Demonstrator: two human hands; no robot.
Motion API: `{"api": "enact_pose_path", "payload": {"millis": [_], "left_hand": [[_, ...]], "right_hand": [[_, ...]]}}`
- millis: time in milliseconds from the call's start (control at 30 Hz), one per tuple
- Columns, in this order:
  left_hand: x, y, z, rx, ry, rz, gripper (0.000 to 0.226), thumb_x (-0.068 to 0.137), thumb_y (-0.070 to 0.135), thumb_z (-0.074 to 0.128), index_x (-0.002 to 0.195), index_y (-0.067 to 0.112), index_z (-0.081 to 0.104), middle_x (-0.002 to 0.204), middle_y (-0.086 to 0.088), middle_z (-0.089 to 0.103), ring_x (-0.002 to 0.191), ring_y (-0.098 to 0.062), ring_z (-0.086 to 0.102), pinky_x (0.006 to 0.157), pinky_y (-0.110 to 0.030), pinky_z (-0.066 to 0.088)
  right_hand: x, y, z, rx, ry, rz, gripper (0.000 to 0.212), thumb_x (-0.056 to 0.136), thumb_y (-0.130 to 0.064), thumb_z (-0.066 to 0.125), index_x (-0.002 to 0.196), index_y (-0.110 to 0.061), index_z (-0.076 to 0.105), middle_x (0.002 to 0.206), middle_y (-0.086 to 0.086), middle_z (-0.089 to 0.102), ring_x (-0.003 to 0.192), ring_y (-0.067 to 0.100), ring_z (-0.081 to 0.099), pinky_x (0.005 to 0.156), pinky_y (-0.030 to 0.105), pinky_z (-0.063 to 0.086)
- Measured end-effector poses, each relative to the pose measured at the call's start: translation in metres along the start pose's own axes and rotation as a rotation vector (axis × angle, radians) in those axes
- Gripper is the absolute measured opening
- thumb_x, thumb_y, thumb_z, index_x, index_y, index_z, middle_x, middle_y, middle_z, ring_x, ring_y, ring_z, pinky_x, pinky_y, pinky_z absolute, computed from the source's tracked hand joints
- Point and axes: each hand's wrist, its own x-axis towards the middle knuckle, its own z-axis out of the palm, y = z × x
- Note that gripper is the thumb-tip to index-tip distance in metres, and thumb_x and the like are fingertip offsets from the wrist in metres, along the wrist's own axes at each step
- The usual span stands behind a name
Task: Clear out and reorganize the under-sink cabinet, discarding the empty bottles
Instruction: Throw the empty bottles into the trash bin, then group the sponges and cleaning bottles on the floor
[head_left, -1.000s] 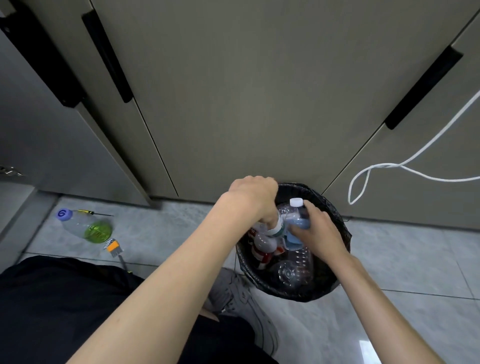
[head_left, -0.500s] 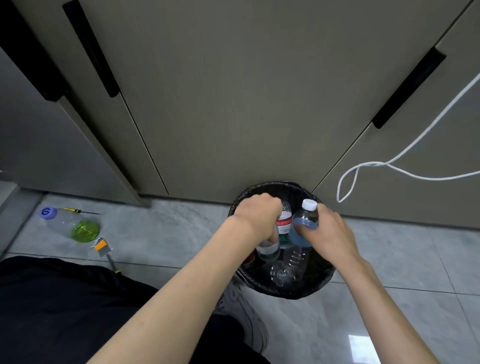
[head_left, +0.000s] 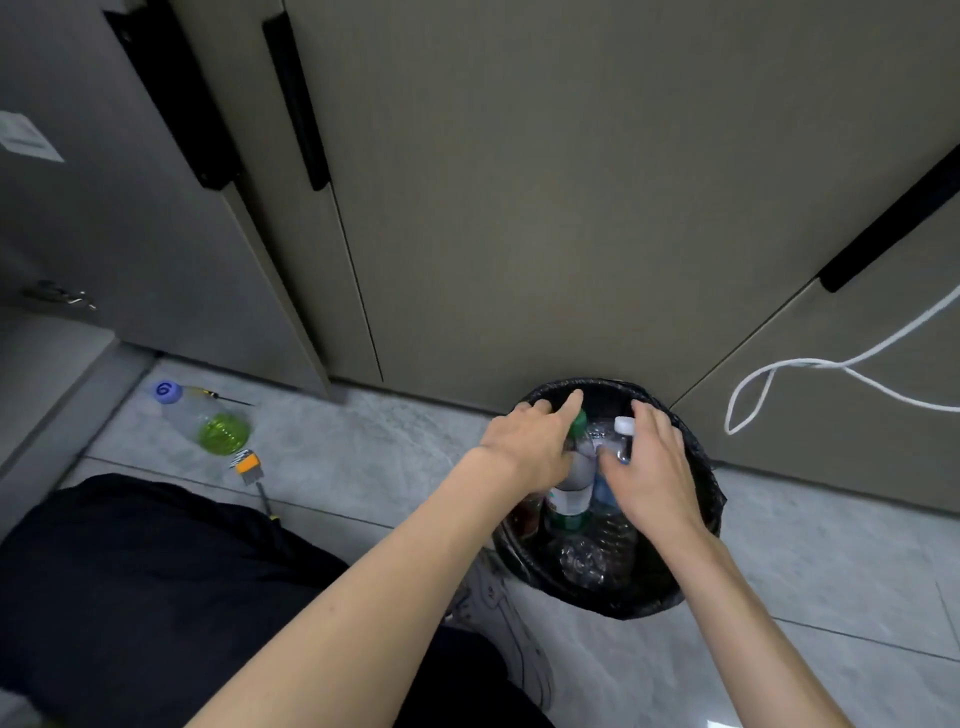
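A round bin (head_left: 655, 597) with a black liner stands on the floor against the cabinet doors. Several empty clear plastic bottles lie inside it. A green-capped bottle (head_left: 570, 493) stands upright in the bin, partly under my left hand (head_left: 530, 449), whose fingers stretch straight over the rim. Beside it is a white-capped bottle (head_left: 622, 434) with a blue label, leaning against my right hand (head_left: 652, 473). That hand's fingers are spread straight with the thumb next to the bottle's neck. Neither hand curls round a bottle.
On the tiles at left lie a clear bottle (head_left: 205, 423) with green liquid and a blue cap, a thin screwdriver (head_left: 223, 399) and an orange-handled tool (head_left: 250, 466). A cabinet door (head_left: 114, 208) stands open at left. A white cord (head_left: 779, 371) hangs at right. My shoe (head_left: 511, 639) sits near the bin.
Both hands have loosened from gripping the two bottles to straight fingers. The bottles now stand in the bin. My view has shifted right and closer.
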Motion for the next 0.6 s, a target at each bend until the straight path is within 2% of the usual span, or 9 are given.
{"api": "enact_pose_path", "payload": {"millis": [33, 100, 133, 200, 267, 400, 500, 600], "left_hand": [[-0.005, -0.004, -0.008, 0.026, 0.020, -0.003, 0.072, 0.096, 0.034, 0.050, 0.157, 0.027, 0.012, 0.135, -0.009, 0.047, 0.127, -0.033, 0.044, 0.093, -0.046, 0.043], [-0.018, -0.018, -0.030, 0.065, 0.134, -0.026, 0.054, 0.094, 0.036, 0.051, 0.145, 0.025, 0.038, 0.130, -0.009, 0.054, 0.120, -0.035, 0.052, 0.088, -0.043, 0.045], [-0.026, -0.028, -0.043, 0.086, 0.199, -0.051, 0.041, 0.093, 0.036, 0.051, 0.131, 0.024, 0.051, 0.125, -0.009, 0.059, 0.115, -0.036, 0.057, 0.083, -0.040, 0.044], [-0.047, -0.054, -0.070, 0.144, 0.282, -0.124, 0.027, 0.092, 0.038, 0.050, 0.109, 0.022, 0.062, 0.114, -0.010, 0.066, 0.106, -0.038, 0.061, 0.073, -0.036, 0.039], [-0.078, -0.086, -0.096, 0.212, 0.326, -0.212, 0.028, 0.092, 0.041, 0.048, 0.101, 0.022, 0.066, 0.107, -0.011, 0.068, 0.100, -0.037, 0.063, 0.070, -0.034, 0.037], [-0.158, -0.156, -0.141, 0.252, 0.453, -0.422, 0.027, 0.092, 0.043, 0.048, 0.083, 0.022, 0.063, 0.091, -0.010, 0.064, 0.081, -0.034, 0.057, 0.065, -0.032, 0.036], [-0.225, -0.209, -0.158, 0.252, 0.563, -0.620, 0.029, 0.090, 0.040, 0.047, 0.075, 0.019, 0.062, 0.078, -0.007, 0.057, 0.073, -0.034, 0.053, 0.062, -0.032, 0.036], [-0.294, -0.258, -0.152, 0.202, 0.608, -0.816, 0.028, 0.088, 0.038, 0.047, 0.076, 0.018, 0.062, 0.076, -0.007, 0.058, 0.069, -0.032, 0.052, 0.059, -0.032, 0.036]], "right_hand": [[0.000, -0.009, -0.003, 0.042, 0.044, -0.057, 0.064, 0.094, -0.027, 0.064, 0.150, -0.015, 0.036, 0.149, 0.001, 0.041, 0.135, 0.022, 0.037, 0.103, 0.036, 0.039], [0.001, -0.033, -0.009, 0.105, 0.094, -0.179, 0.050, 0.094, -0.024, 0.061, 0.142, -0.021, 0.046, 0.139, -0.005, 0.051, 0.129, 0.017, 0.045, 0.099, 0.032, 0.041], [0.002, -0.048, -0.012, 0.128, 0.086, -0.225, 0.041, 0.094, -0.024, 0.060, 0.134, -0.025, 0.053, 0.129, -0.010, 0.058, 0.122, 0.014, 0.051, 0.093, 0.030, 0.043], [0.005, -0.084, -0.012, 0.141, 0.009, -0.277, 0.025, 0.092, -0.024, 0.059, 0.114, -0.033, 0.064, 0.103, -0.017, 0.067, 0.102, 0.010, 0.062, 0.084, 0.030, 0.048], [0.009, -0.126, -0.006, 0.082, -0.096, -0.329, 0.019, 0.089, -0.029, 0.058, 0.104, -0.035, 0.068, 0.089, -0.017, 0.069, 0.091, 0.015, 0.066, 0.081, 0.034, 0.053], [0.011, -0.221, 0.016, -0.003, -0.205, -0.533, 0.019, 0.088, -0.035, 0.055, 0.103, -0.036, 0.068, 0.096, -0.014, 0.072, 0.095, 0.024, 0.066, 0.081, 0.035, 0.054], [-0.002, -0.300, 0.036, 0.028, -0.249, -0.708, 0.021, 0.088, -0.034, 0.052, 0.103, -0.036, 0.068, 0.097, -0.015, 0.071, 0.094, 0.022, 0.065, 0.079, 0.035, 0.052], [-0.029, -0.378, 0.060, 0.034, -0.333, -0.877, 0.022, 0.088, -0.032, 0.050, 0.101, -0.035, 0.067, 0.096, -0.015, 0.070, 0.090, 0.020, 0.063, 0.076, 0.034, 0.049]]}}
